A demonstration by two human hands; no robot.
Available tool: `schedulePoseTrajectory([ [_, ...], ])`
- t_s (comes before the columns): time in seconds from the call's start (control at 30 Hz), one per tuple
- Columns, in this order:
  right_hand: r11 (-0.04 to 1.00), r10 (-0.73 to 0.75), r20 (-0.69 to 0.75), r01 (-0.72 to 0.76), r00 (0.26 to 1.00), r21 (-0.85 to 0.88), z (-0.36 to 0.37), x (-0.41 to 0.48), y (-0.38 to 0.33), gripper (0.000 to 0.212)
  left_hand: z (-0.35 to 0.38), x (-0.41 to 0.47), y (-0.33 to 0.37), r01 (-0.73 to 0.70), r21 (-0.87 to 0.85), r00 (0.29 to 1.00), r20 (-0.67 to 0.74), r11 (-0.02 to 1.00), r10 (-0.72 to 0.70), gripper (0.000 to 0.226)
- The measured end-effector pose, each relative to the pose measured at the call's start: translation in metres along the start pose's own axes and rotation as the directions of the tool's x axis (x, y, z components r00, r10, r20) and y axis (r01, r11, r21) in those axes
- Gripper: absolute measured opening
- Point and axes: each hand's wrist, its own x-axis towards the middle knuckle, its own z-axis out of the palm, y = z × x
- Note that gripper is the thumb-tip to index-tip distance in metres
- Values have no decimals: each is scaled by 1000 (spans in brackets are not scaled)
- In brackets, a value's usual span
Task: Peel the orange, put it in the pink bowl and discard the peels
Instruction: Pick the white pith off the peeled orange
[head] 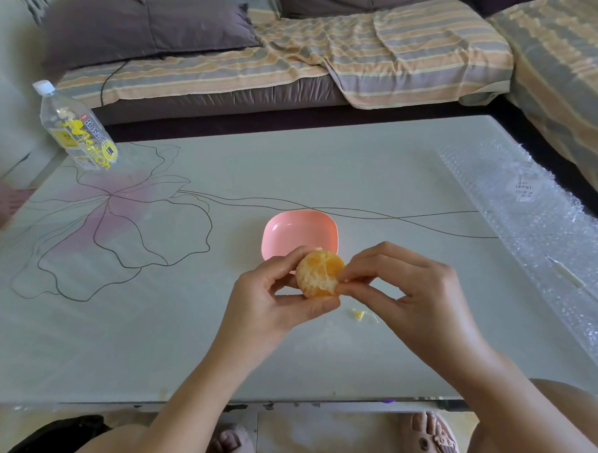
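A mostly peeled orange [318, 273] with white pith on its segments is held above the table's middle. My left hand [270, 300] grips it from the left and below with thumb and fingers curled round it. My right hand [414, 289] pinches at the orange's right edge with thumb and forefinger. Just behind the orange sits the pink bowl [300, 233], with nothing in it. A small scrap of peel or pith [360, 314] lies on the table below my right hand.
A plastic bottle [75, 127] with a yellow label stands at the table's far left corner. Bubble wrap [531, 216] covers the right side of the glass table [149, 322]. A striped sofa with grey cushions runs behind. My feet in slippers show under the near edge.
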Motion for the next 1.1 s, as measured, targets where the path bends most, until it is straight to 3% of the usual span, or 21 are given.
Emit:
schedulePoseTrajectory([
  [0.43, 999, -14, 115, 19, 993, -40, -7, 5, 4, 4, 2, -1, 0, 74, 4, 997, 9, 997, -74, 49],
  [0.73, 995, -30, 192, 47, 981, -86, -7, 3, 6, 6, 1, 1, 0, 78, -24, 997, 1, 997, -78, 40],
  [0.93, 1000, 12, -12, -12, 1000, 17, -2, 2, 2, 11, -1, 5, 4, 48, -52, 999, 17, 997, -48, 42],
  [1.1, 1000, 12, -40, -11, 999, 17, -1, 1, -2, 13, -1, 5, 5, 57, -20, 998, 13, 998, -57, 49],
])
